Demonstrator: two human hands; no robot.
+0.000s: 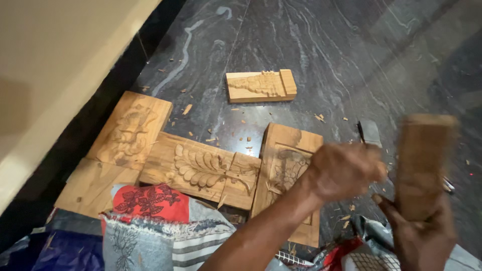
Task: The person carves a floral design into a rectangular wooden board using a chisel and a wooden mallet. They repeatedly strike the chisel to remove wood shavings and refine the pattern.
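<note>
Closed around the lower end of an upright wooden block point(424, 160), my right hand point(422, 236) sits at the lower right of the frame; the fingers wrap the block from below and its upper end stands free and motion-blurred. My left hand point(344, 170) lies just left of it, near the frame's centre right, curled into a loose fist. It is blurred, and I cannot tell whether it holds anything; a dark metal tool point(370, 133) shows just above it on the floor, apart from the fingers as far as the blur allows.

The block looks like solid timber: stiff, dry, moderately heavy for its size, not slippery. I judge that a grip low on its length, as here, leaves the top end free.

Beneath my left forearm lies a carved panel with a flower relief point(288, 165), on the dark stone floor point(351, 50). Left of it, touching, is a long panel carved with leaves point(201, 168), and further left a panel with a shallower relief point(130, 130) resting by a plain board point(93, 185). A small carved piece point(260, 85) lies well apart in the upper centre. Wood chips point(187, 109) scatter between them. Patterned cloth point(150, 221) fills the lower left edge.
</note>
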